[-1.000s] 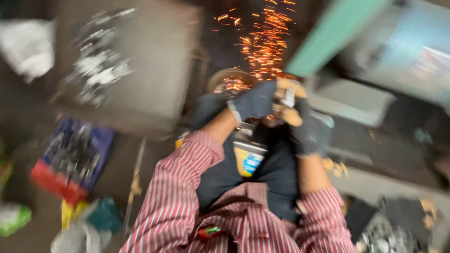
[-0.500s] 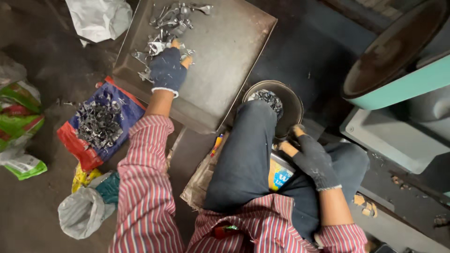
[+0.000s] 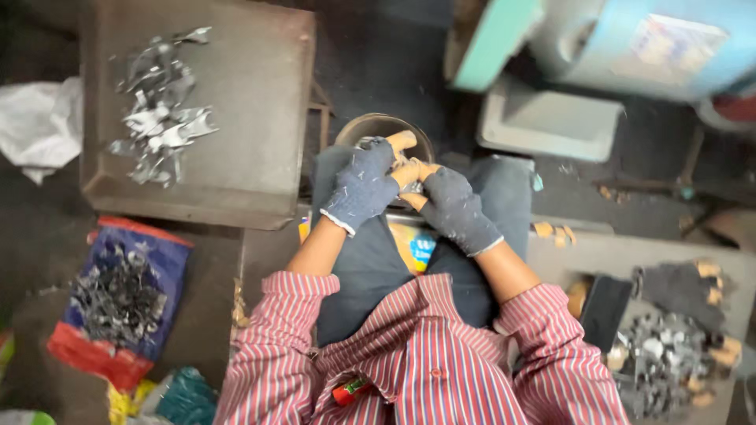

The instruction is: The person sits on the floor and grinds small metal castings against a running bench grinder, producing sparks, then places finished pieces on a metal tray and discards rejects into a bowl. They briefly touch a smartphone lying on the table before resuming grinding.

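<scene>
Hands meet over my lap, both in grey fingerless gloves. Left hand (image 3: 364,189) and right hand (image 3: 453,206) are curled around a small metal piece (image 3: 409,169) pinched between my bare fingertips (image 3: 403,142); the piece is mostly hidden. It sits just above the round metal bowl (image 3: 370,126) beyond my knees. Metal tray (image 3: 244,118) at my left carries loose scrap (image 3: 161,118) near its far left corner. Blue sack (image 3: 122,295) of parts lies below the tray.

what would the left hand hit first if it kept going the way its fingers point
The left hand points up and right toward the round metal bowl. Its fingers already overlap the bowl's rim, so the bowl or its contents would likely come first; depth is unclear from above.
</scene>
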